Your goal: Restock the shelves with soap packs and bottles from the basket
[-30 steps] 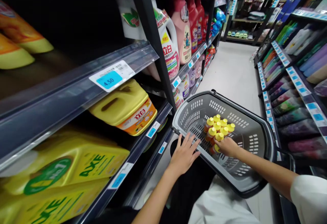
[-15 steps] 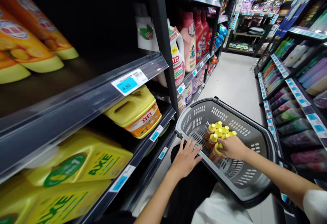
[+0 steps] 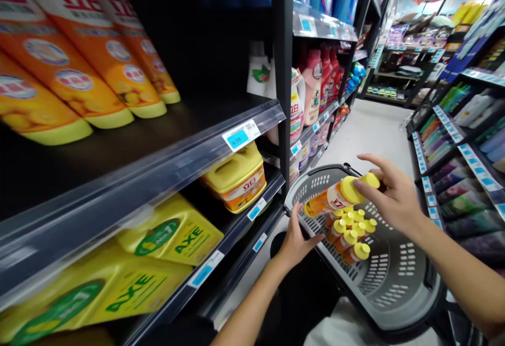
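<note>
My right hand [image 3: 394,196] is closed on an orange dish soap bottle [image 3: 331,199] near its yellow cap. The bottle is tilted, with its cap to the right and its base toward my left hand. Below it, several more orange dish soap bottles with yellow caps [image 3: 349,233] stand close together in a grey shopping basket [image 3: 398,298]. At the basket's near left rim is my left hand [image 3: 298,241], thumb and fingers apart, just under the held bottle's base. Whether its fingertips touch the bottle or the rim, I cannot tell.
On the left shelf [image 3: 197,146] stand large orange bottles [image 3: 114,62]. Yellow AXE jugs [image 3: 169,241] and a yellow-orange jug [image 3: 240,183] sit on the lower shelf. Red and pink bottles [image 3: 315,83] line it further on. Another stocked shelf [image 3: 469,156] borders the aisle floor [image 3: 355,130] on the right.
My right hand has risen out of the bottle group with one bottle in it. My left hand has turned thumb-up at the rim. The view has shifted left and up.
</note>
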{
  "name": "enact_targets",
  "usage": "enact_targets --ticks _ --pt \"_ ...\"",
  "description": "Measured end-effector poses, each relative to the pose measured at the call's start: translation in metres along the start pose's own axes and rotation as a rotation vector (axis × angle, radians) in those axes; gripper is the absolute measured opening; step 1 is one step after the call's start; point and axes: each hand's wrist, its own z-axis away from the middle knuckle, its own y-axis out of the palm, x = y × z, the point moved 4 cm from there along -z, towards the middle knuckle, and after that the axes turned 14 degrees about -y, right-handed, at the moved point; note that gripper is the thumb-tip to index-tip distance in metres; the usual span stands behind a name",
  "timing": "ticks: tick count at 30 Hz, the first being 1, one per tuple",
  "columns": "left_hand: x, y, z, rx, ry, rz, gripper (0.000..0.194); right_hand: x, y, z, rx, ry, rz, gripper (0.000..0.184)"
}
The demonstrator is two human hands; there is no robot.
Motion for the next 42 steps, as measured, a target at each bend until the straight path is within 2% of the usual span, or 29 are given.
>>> enact_targets --ticks 2,5,8,12,13,15,18,20,22,26,29,33,37,42 --pt "-0.015 -0.008 -0.001 -0.021 0.017 0.131 0.092 0.007 0.007 -0.005 0.021 0.033 -0.114 0.046" --pt "-0.032 -0.015 0.003 0.046 0.068 0.113 0.061 0.019 0.023 -0.011 0.086 0.026 -0.251 0.046" --pt "-0.041 -0.024 0.009 -0.025 0.106 0.08 0.054 0.03 0.034 -0.018 0.051 -0.031 -0.336 0.044" --pt "-0.068 -0.048 0.016 -0.288 0.122 0.055 0.057 0.033 0.05 -0.019 -0.114 -0.081 -0.489 0.056" --pt "-0.079 -0.057 0.019 -0.365 0.12 0.025 0.055 0.035 0.058 -0.019 -0.096 -0.089 -0.523 0.061" --pt "-0.107 -0.077 0.028 -0.524 0.132 -0.067 0.049 0.044 0.079 -0.017 0.022 -0.101 -0.572 0.067" --pt "-0.147 -0.104 0.05 -0.766 0.245 -0.297 0.054 0.071 0.108 -0.02 0.195 -0.086 -0.66 0.062" --pt "-0.165 -0.116 0.066 -0.913 0.329 -0.453 0.059 0.094 0.117 -0.03 0.208 -0.053 -0.785 0.058" --pt "-0.174 -0.124 0.078 -0.984 0.363 -0.523 0.062 0.117 0.119 -0.047 0.21 -0.045 -0.925 0.055" --pt "-0.18 -0.135 0.093 -0.994 0.382 -0.452 0.073 0.152 0.108 -0.097 0.344 -0.059 -1.116 0.044" --pt "-0.181 -0.143 0.101 -1.007 0.441 -0.366 0.065 0.16 0.104 -0.146 0.385 0.049 -1.161 0.037" --pt "-0.18 -0.147 0.107 -1.011 0.579 -0.292 0.052 0.156 0.112 -0.218 0.279 0.157 -1.052 0.027" --pt "-0.181 -0.142 0.108 -1.038 0.681 -0.259 0.044 0.145 0.135 -0.276 0.183 0.167 -0.962 0.029" --pt "-0.181 -0.136 0.106 -1.11 0.648 -0.121 0.034 0.134 0.184 -0.311 0.119 0.102 -0.844 0.039"
